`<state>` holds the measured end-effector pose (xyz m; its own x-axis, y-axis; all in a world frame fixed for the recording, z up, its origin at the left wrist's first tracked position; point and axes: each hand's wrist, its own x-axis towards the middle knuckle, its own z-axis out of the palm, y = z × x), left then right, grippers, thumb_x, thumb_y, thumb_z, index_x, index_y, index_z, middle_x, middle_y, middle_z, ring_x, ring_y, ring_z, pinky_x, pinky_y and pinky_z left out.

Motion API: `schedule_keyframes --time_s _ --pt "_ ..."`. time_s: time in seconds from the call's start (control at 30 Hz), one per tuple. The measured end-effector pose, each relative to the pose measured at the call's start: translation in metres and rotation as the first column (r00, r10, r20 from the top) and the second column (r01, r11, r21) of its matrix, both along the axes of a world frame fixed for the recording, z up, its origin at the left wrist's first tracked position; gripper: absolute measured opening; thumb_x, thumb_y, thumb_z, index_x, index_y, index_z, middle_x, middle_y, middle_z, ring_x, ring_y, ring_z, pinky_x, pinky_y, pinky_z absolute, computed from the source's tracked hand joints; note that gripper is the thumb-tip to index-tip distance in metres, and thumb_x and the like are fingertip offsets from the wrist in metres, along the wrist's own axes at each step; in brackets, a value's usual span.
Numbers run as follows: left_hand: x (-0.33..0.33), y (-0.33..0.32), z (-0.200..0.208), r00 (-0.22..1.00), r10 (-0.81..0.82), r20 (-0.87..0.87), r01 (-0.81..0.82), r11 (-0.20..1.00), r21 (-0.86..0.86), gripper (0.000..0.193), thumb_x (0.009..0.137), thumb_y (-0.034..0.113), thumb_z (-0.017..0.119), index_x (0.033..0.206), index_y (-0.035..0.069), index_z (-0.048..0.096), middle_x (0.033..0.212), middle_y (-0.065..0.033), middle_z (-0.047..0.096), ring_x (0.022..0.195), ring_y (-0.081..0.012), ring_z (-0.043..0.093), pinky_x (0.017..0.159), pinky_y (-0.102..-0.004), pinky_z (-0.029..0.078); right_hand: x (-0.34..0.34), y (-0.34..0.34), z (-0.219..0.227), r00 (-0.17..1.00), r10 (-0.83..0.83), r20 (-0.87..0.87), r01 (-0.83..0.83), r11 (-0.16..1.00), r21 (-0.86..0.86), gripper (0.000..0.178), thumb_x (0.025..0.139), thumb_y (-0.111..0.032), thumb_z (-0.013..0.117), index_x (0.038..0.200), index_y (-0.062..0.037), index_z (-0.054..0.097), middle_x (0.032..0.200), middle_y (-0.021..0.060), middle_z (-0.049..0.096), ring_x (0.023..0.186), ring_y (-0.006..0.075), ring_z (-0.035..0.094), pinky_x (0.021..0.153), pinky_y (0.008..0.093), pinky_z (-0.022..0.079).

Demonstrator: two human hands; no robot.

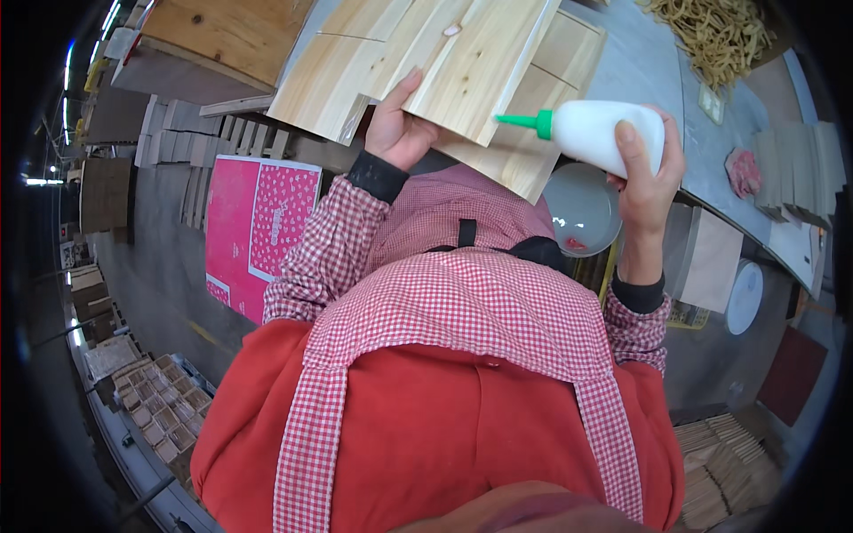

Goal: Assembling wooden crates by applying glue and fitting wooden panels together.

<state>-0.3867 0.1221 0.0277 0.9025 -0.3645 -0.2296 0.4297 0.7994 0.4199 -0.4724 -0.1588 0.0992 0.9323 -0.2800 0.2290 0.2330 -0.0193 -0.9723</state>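
My right hand is wrapped round a white glue bottle with a green nozzle, tipped on its side. The nozzle's end is at the right edge of a pale wooden board, close to its near corner; whether it touches is hard to tell. A whitish line runs along that edge. My left hand grips the board's near edge, thumb on top and fingers underneath. Another wooden board lies to the left, with a further board below and to the right.
A grey-blue worktable extends to the right, with a heap of tan strips at its far side. Below its edge stands a round grey bucket. A wooden box is at the far left, above a pink printed cardboard sheet.
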Motion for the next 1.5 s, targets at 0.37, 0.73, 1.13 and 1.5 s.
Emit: schedule_keyframes --time_s 0.37,0.73,1.13,1.5 --pt "0.03 -0.005 0.01 0.992 0.109 -0.062 -0.11 0.994 -0.015 0.03 0.088 0.009 0.063 0.116 0.003 0.052 0.12 -0.0118 0.058 0.116 -0.0253 0.054 0.101 -0.0397 0.045 0.015 0.018 0.001 0.998 -0.014 0.057 0.016 0.999 -0.04 0.034 0.086 -0.024 0.067 0.105 -0.0003 0.051 0.085 0.0052 0.059 0.063 0.0083 0.057 0.045 0.0197 0.046" --pt "0.073 0.011 0.024 0.99 0.136 0.027 -0.136 0.991 -0.01 0.04 0.089 0.01 0.061 0.125 0.002 0.047 0.125 -0.0134 0.055 0.117 -0.0269 0.053 0.101 -0.0423 0.043 0.02 0.021 -0.011 0.998 -0.058 0.035 0.052 0.984 0.17 0.028 0.089 -0.02 0.059 0.107 -0.0014 0.048 0.083 0.0069 0.057 0.059 0.0124 0.055 0.045 0.023 0.043" --pt "0.315 0.069 0.013 0.876 0.477 -0.064 -0.455 0.864 0.218 0.038 0.088 0.014 0.065 0.121 0.002 0.051 0.121 -0.0142 0.058 0.115 -0.0296 0.054 0.099 -0.0466 0.045 0.053 -0.034 -0.039 0.892 -0.45 -0.026 0.432 0.835 0.342 0.037 0.093 -0.032 0.053 0.108 0.0019 0.049 0.085 0.0123 0.059 0.055 0.0146 0.052 0.045 0.0247 0.04" --pt "0.243 0.044 0.017 0.969 0.192 -0.157 -0.143 0.949 0.281 0.04 0.097 0.021 0.048 0.122 -0.011 0.048 0.127 -0.0235 0.052 0.122 -0.0313 0.049 0.108 -0.0415 0.038 0.154 -0.043 -0.07 0.93 -0.358 -0.082 0.367 0.91 0.192 0.032 0.091 -0.028 0.06 0.101 0.0005 0.049 0.08 0.0096 0.058 0.052 0.014 0.052 0.043 0.0254 0.04"
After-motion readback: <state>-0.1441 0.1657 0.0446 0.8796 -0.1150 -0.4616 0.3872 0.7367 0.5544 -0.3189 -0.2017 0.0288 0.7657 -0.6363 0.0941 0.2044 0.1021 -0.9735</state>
